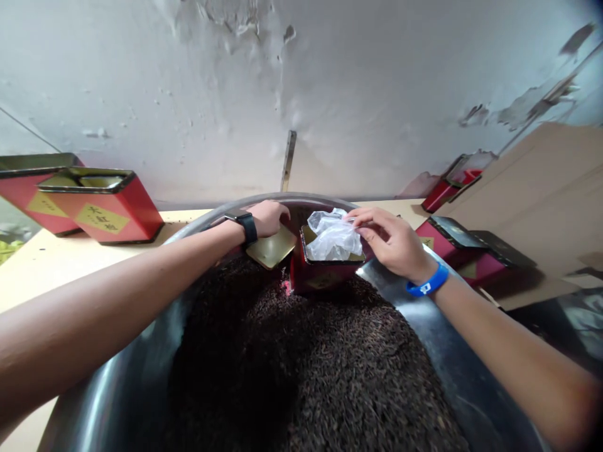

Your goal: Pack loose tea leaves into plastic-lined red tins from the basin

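My right hand (pixel 393 242) pinches the edge of a crumpled clear plastic bag (pixel 332 237), which stands up out of the mouth of a red tin (pixel 323 276). That tin sits upright on a heap of dark, twisted tea leaves (pixel 348 364) inside a wide metal basin (pixel 443 320). To the left of the tin, my left hand (pixel 269 218) is curled at the upper edge of a tilted gold-coloured tin lid (pixel 272 248). Its fingertips are mostly hidden, but the hand appears closed on the lid.
On the table (pixel 38 263) at left stand open red tins with yellow labels, one nearer (pixel 120 213) and one behind (pixel 28 188). More red tins (pixel 452 245) are at right, beside brown cardboard (pixel 546 207). A peeling wall (pixel 211 94) rises behind the basin.
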`<state>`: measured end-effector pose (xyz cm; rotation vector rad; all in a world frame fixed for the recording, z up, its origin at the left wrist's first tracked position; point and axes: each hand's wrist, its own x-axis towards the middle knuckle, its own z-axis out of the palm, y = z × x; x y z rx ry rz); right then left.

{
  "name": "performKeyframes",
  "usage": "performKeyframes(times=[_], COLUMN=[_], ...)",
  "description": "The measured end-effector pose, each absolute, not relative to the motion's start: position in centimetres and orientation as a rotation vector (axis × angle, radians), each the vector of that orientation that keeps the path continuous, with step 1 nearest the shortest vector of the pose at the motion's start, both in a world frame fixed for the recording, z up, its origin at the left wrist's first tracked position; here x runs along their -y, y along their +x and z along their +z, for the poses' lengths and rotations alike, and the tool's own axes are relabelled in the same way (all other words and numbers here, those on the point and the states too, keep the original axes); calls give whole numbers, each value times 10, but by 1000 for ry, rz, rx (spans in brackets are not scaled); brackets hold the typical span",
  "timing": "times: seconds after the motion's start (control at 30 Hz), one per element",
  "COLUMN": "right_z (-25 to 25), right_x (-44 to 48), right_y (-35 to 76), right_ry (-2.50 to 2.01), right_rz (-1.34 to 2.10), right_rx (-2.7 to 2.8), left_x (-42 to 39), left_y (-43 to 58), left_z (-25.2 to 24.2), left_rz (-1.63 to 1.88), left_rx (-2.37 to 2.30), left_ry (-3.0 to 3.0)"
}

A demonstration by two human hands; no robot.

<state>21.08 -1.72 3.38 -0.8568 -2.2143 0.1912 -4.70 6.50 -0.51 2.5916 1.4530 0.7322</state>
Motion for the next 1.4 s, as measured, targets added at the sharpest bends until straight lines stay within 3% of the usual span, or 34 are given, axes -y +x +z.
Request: performKeyframes(times=[0.1,0.23,0.57,0.77,0.9,1.07,1.23,1.4], right_z=[35,34,20,29,41,34,23,35], right_x=[23,31,12,18,24,15,9,11], right_y=[207,201,200,201,207,209,199,207], right_ry=[-814,-718,-1125,-1206,-1228,-1319,-1219,-1401], right_rz=[186,235,527,330,381,245,436,115], right_rx=[2273,2308,1982,2024,2026,2165,2243,2149], left_x=[-48,-31,-27,-9,11,8,3,4], left_y=[-33,-21,-8,-13,-3,13,13,5], left_z=[10,19,21,36,44,30,23,29], left_rz=[890,788,1298,1640,1144,705,695,747], left_rx=[-1317,-974,-1098,-1150,-688,-696,-521,-730], left_ry=[2516,2556,2240,2546,3113,3291,3191,3198])
